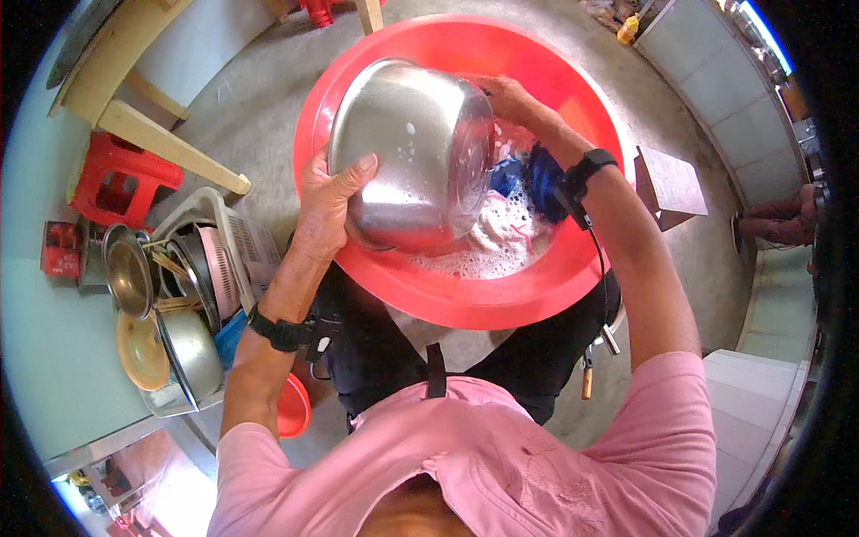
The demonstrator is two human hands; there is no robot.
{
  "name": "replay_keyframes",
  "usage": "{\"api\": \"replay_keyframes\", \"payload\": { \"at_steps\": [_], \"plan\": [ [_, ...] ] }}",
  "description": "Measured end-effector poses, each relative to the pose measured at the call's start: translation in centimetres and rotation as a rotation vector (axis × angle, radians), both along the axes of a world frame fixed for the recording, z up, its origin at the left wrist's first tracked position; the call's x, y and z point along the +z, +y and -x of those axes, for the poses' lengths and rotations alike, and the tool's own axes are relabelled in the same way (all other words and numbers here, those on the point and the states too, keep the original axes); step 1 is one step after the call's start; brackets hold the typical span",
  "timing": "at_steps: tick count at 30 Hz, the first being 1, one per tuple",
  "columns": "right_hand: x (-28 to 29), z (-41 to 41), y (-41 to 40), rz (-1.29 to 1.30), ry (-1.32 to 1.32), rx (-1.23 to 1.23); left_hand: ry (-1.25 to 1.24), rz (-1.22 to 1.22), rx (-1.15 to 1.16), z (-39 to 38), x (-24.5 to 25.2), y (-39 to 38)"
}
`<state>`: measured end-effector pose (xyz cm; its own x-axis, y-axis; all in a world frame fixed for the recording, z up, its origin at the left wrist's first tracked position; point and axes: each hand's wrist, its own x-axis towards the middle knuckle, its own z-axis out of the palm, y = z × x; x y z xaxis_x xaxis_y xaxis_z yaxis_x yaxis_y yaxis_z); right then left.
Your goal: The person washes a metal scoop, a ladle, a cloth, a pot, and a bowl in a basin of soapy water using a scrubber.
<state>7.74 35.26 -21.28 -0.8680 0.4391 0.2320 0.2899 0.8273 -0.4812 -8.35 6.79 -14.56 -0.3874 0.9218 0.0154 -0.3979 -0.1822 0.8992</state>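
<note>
Over a large red plastic basin I hold a shiny stainless-steel pot tipped on its side, its rim to the left and its base to the right. My left hand grips it at the rim, the thumb lying on the outer wall. At the far side of the base, my right hand is on the pot; its fingers are partly hidden. Below the pot, the basin contains sudsy water, a whitish cloth with pink trim and dark blue fabric. The pot's inside is hidden.
On the left stands a light plastic crate of pots, bowls and chopsticks, near a red plastic stool and a wooden leg. A cardboard box is right of the basin. A small red bowl and a wooden-handled tool lie near my legs.
</note>
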Motion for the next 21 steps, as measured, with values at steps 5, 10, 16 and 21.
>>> {"api": "replay_keyframes", "payload": {
  "at_steps": [5,10,16,21],
  "plan": [
    [-3.5,-0.6,-2.1,-0.648,-0.566,0.129,-0.046,0.014,0.079,1.3,-1.3,-0.3],
    [-5.0,-2.8,1.2,-0.248,-0.117,0.130,-0.148,0.003,0.156,0.8,-1.9,0.5],
    [1.1,-2.8,-1.8,0.834,0.090,-0.133,-0.189,0.070,0.246,0.7,-1.8,1.1],
    [8.6,-1.5,-11.8,0.691,0.430,-0.039,-0.210,0.033,0.288,1.6,-2.7,1.5]
  ]
}}
